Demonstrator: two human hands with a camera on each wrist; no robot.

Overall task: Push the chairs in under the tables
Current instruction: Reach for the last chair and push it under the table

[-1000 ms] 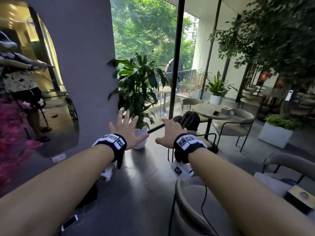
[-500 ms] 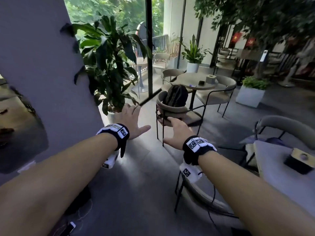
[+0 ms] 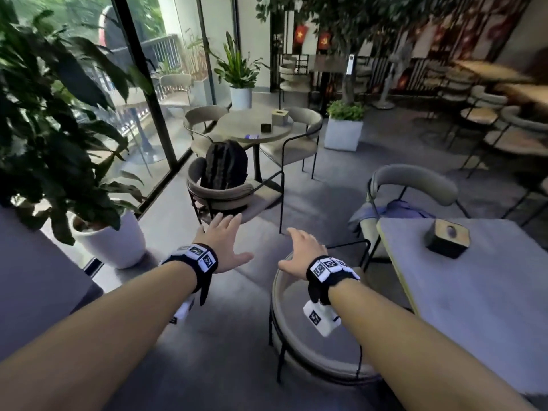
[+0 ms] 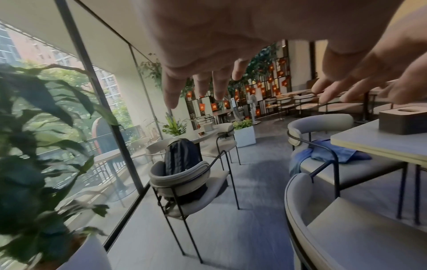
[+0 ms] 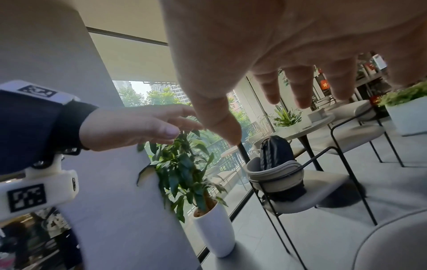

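Note:
A beige round-backed chair [image 3: 292, 342] stands pulled out from the grey square table [image 3: 480, 295] at the lower right. My right hand [image 3: 301, 250] hovers above its backrest, fingers spread, touching nothing. My left hand [image 3: 225, 241] is open in the air to the left, over bare floor. Farther ahead, a second chair [image 3: 225, 194] with a black backpack [image 3: 224, 164] on its seat sits out from the round table [image 3: 252, 126]. The left wrist view shows this chair [image 4: 182, 180] and the near chair's backrest [image 4: 298, 197]. The right wrist view shows both hands empty [image 5: 265, 54].
A third chair [image 3: 415, 182] with blue cloth [image 3: 397, 209] on it stands behind the grey table, which carries a wooden tissue box [image 3: 447, 237]. A large potted plant [image 3: 109, 241] stands left by the glass wall. More chairs and tables fill the far right.
The view has swung right and downward, bringing the near chair and grey table under my right hand. Both hands stayed open and now sit lower, closer to the chairs.

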